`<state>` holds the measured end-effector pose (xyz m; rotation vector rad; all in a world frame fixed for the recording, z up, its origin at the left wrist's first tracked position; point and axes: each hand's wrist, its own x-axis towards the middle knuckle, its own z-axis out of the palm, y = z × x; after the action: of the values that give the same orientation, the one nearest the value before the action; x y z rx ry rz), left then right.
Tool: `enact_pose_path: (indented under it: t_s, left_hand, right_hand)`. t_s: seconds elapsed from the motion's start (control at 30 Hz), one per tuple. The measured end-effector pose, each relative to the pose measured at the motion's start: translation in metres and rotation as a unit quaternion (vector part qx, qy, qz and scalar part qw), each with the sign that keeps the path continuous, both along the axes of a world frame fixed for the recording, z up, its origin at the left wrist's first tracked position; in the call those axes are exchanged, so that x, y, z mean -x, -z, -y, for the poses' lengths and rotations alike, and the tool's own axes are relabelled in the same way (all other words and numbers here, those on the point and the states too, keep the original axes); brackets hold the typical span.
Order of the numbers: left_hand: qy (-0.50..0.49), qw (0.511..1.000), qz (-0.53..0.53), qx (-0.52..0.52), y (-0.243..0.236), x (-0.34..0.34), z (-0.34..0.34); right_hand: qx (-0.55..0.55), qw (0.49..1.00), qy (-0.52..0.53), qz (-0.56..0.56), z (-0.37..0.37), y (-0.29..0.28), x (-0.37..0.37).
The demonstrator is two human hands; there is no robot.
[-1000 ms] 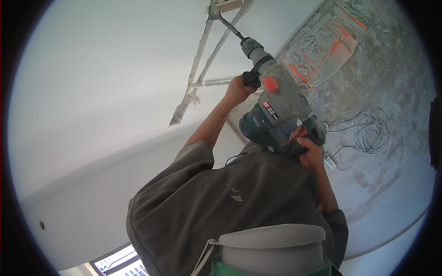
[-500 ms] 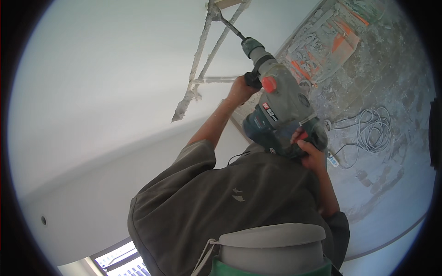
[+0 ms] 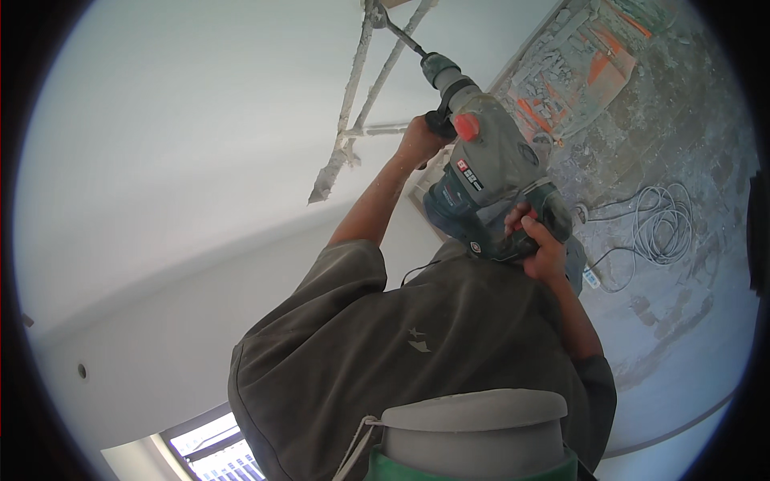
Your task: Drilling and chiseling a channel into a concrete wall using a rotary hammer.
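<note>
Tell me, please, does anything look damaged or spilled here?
Yes. Rough grooves break the otherwise smooth white wall, near the bit of the power tool; grey rubble litters the floor at upper right.

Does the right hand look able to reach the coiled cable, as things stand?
Probably not: the right hand grips the drill at its rear, and the cable lies on the floor, apart from that hand.

Coiled grey cable (image 3: pixel 643 230), grey rubble (image 3: pixel 551 78) and orange pieces (image 3: pixel 597 67) on dusty floor (image 3: pixel 670 148); bright window (image 3: pixel 210 437) at lower left
</note>
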<state>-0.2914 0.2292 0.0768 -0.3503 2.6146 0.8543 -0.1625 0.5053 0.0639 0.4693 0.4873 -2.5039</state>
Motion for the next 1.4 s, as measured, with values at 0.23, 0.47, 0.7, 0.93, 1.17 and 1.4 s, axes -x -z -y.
enact_pose_path:
  t_s: [0.23,0.47,0.7,0.93,1.17,1.4]
  left_hand:
    - [-0.005,1.000,0.020,-0.014,-0.003,0.004,-0.003]
    - [-0.008,1.000,0.021,-0.010,-0.002,0.004,-0.004]
    - [-0.006,0.998,-0.038,0.053,0.002,-0.011,0.007]
    - [-0.014,0.999,-0.032,0.034,0.010,-0.014,0.006]
    - [-0.032,0.997,-0.060,-0.027,0.017,-0.001,0.015]
    - [-0.049,0.998,-0.047,0.002,0.018,-0.031,0.007]
  right_hand:
    - [0.014,0.998,0.019,0.051,0.000,0.000,-0.004]
    - [-0.153,0.970,0.037,-0.184,0.010,0.028,-0.005]
    - [0.004,0.998,0.037,0.052,0.013,0.024,-0.003]
    - [-0.003,0.999,0.026,0.023,0.002,0.014,-0.011]
    - [-0.252,0.940,0.021,-0.230,0.009,0.025,0.002]
    - [-0.046,0.999,-0.018,-0.011,-0.004,0.007,-0.002]
